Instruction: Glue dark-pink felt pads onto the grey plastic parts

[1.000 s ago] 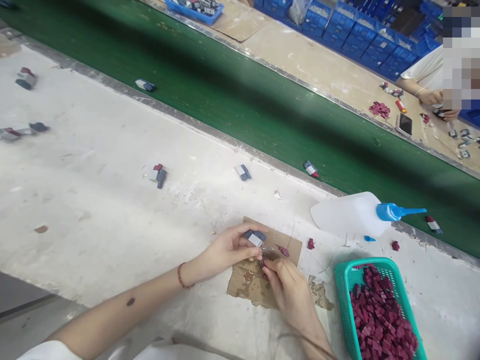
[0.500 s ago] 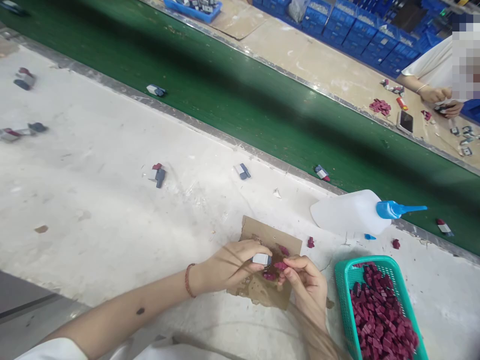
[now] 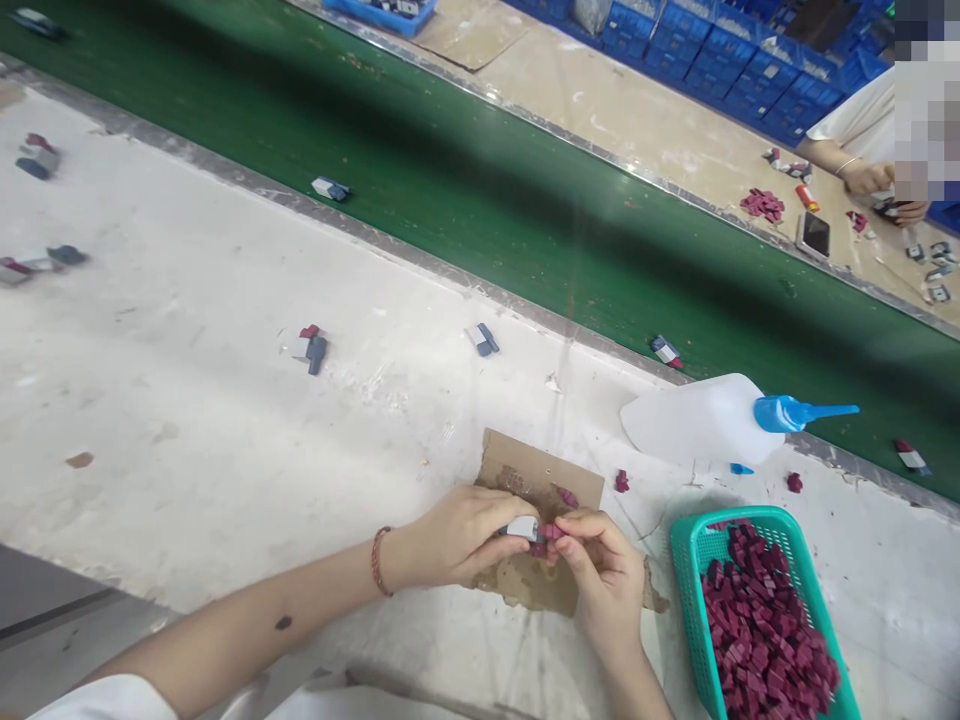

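Observation:
My left hand (image 3: 463, 535) is closed on a small grey-and-dark-blue plastic part (image 3: 523, 527), held between thumb and fingers. With thumb and fingertips my right hand (image 3: 604, 560) pinches a small maroon plastic piece (image 3: 553, 532), its tip at the right end of the grey part; whether it is inserted I cannot tell. Both hands are over a stained piece of cardboard (image 3: 540, 470). Another maroon piece (image 3: 567, 497) lies on that cardboard. To the right stands a green basket (image 3: 684, 580) full of maroon pieces (image 3: 765, 620).
A white bottle with a blue nozzle (image 3: 690, 420) lies beyond my right hand. Several assembled parts (image 3: 309, 350) are scattered on the white table (image 3: 187, 400). Behind runs a green conveyor belt (image 3: 465, 200) carrying parts. Across it a co-worker's hands (image 3: 870, 178) handle a part near a phone (image 3: 814, 236).
My right hand has brought the maroon piece left, up to the end of the grey part. The grey part has turned slightly in my left hand. Parts on the belt have shifted right.

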A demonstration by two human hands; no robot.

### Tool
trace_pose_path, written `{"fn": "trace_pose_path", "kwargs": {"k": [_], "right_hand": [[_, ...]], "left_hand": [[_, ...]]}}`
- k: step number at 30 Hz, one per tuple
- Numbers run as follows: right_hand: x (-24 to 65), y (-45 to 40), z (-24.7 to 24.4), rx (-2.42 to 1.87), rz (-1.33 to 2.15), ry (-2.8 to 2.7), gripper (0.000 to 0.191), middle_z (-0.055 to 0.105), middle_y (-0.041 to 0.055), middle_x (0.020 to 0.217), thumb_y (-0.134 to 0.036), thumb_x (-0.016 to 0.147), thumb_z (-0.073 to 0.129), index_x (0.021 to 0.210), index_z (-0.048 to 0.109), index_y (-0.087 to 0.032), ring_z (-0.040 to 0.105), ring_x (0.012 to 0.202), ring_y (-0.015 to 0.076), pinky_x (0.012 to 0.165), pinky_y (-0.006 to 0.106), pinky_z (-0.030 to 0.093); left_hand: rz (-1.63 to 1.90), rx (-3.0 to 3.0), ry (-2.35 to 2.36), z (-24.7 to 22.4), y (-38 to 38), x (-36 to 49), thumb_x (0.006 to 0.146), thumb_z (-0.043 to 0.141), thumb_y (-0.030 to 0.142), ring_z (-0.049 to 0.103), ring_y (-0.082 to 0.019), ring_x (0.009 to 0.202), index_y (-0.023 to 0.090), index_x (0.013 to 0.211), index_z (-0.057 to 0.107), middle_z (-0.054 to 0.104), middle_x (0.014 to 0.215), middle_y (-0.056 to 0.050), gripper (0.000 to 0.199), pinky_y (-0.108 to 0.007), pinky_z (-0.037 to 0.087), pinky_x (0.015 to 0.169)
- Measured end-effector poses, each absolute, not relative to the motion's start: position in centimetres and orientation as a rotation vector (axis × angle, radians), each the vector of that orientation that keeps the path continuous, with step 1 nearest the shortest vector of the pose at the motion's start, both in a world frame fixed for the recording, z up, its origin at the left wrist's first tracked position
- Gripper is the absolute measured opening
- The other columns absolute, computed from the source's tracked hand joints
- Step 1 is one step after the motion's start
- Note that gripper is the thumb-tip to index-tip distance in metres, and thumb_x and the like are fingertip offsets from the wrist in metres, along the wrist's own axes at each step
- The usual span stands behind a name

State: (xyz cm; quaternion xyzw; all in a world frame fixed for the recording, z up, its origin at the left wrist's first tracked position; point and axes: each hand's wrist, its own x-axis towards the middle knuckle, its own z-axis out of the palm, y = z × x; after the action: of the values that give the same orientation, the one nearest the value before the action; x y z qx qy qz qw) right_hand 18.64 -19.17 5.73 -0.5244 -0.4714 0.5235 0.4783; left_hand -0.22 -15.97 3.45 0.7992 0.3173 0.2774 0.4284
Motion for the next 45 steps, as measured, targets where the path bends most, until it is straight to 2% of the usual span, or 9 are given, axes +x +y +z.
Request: {"fn": "trace_pose_path", "kwargs": {"k": [8,14,22,28,36,42,45], "right_hand": [[18.7,-19.4,5.3,-1.326,1.314,-1.197,0.017,0.070,0.0022,0.071,-0.038,0.086,0.070,0.083,0.074,-0.021,0.063,0.053,0.0134,0.050,0.024,0.053],[18.9,-20.0,4.4,-1.363,1.235,-1.329,0.015,0.072,0.0046,0.074,-0.033,0.089,0.067,0.085,0.075,-0.021,0.066,0.065,0.0168,0.061,0.028,0.055],[19.3,-19.5,5.4,-1.390,1.280,-1.335,0.015,0.073,0.0045,0.077,-0.034,0.087,0.068,0.095,0.076,-0.023,0.068,0.065,0.0163,0.059,0.026,0.056],[19.5,-19.2,5.8,-1.371,1.239,-1.345,0.015,0.072,0.0056,0.075,-0.032,0.087,0.069,0.079,0.074,-0.020,0.065,0.061,0.0150,0.054,0.024,0.053],[19.2,-19.4,5.9,-1.388,1.152,-1.454,0.013,0.072,0.0050,0.076,-0.026,0.088,0.066,0.077,0.071,-0.020,0.067,0.067,0.0173,0.061,0.027,0.054],[19.3,-19.0,7.4,-1.341,1.102,-1.578,0.011,0.073,0.0033,0.075,-0.025,0.089,0.065,0.082,0.072,-0.021,0.068,0.069,0.0168,0.063,0.026,0.054],[21.0,-19.3,8.8,-1.434,0.934,-1.668,0.014,0.073,0.0036,0.079,-0.024,0.092,0.061,0.084,0.072,-0.022,0.068,0.074,0.0180,0.067,0.027,0.053]], "left_hand": [[0.662,1.988,0.759,3.1,-16.0,-0.2,0.104,0.023,0.047,0.063,-0.019,0.069,0.016,0.104,0.061,0.069,0.079,-0.007,0.049,-0.028,0.048,0.068],[0.661,2.045,0.787,3.1,-15.9,-0.1,0.104,0.021,0.047,0.060,-0.018,0.063,0.015,0.098,0.061,0.068,0.075,-0.007,0.052,-0.027,0.045,0.061],[0.668,1.988,0.779,3.5,-15.9,-0.1,0.104,0.020,0.048,0.060,-0.017,0.061,0.016,0.093,0.059,0.067,0.072,-0.005,0.052,-0.027,0.042,0.058],[0.667,2.002,0.788,3.2,-16.0,0.1,0.104,0.019,0.049,0.057,-0.017,0.057,0.017,0.092,0.058,0.064,0.068,-0.004,0.051,-0.027,0.039,0.055],[0.686,2.073,0.795,3.0,-16.2,0.2,0.105,0.019,0.046,0.058,-0.017,0.057,0.017,0.089,0.056,0.064,0.069,-0.004,0.049,-0.027,0.040,0.054],[0.719,2.126,0.792,3.6,-16.4,0.1,0.105,0.025,0.040,0.059,-0.018,0.062,0.017,0.095,0.057,0.067,0.074,-0.005,0.041,-0.027,0.043,0.058],[0.693,2.081,0.808,3.6,-16.5,-0.1,0.104,0.029,0.036,0.061,-0.019,0.068,0.017,0.104,0.057,0.068,0.081,-0.006,0.034,-0.028,0.046,0.063]]}}
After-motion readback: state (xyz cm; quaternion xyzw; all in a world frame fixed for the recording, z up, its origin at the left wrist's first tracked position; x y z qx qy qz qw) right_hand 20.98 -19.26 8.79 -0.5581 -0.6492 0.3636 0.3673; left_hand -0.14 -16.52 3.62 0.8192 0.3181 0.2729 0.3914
